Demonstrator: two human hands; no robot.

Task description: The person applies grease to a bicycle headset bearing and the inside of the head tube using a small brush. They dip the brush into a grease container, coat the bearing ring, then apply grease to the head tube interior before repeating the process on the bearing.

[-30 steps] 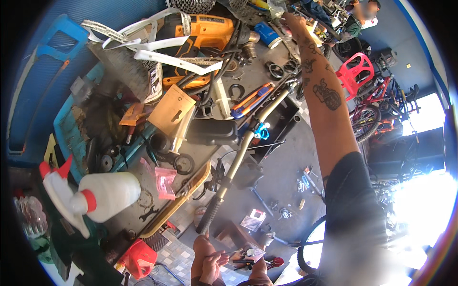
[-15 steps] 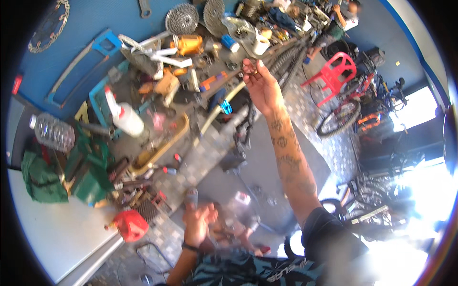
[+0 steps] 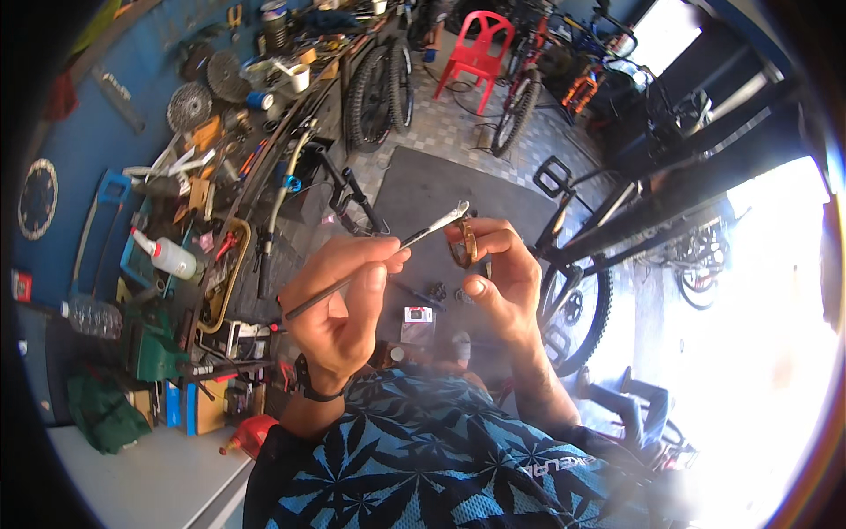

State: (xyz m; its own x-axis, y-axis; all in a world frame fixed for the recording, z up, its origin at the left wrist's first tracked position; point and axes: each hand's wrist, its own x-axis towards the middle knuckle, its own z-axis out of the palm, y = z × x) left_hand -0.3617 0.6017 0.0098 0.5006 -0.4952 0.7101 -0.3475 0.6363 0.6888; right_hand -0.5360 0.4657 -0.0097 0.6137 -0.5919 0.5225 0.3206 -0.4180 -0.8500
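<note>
Precariously, perhaps, the ring [image 3: 469, 242] is pinched in the right hand's [image 3: 504, 286] fingertips near the white-tipped brush [image 3: 432, 227] gripped by the left hand [image 3: 333, 333], and could be dropped if nudged by it.

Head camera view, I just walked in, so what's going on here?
A person is holding a thin dark stick with a whitish tip in their left hand, and a small ring-shaped part in their right hand. The tip is right by the ring; whether they touch is hard to tell. In the picture, both hands are in front of a dark floor mat. A white spray bottle is off to the left, and a red chair stands farther away.
</note>
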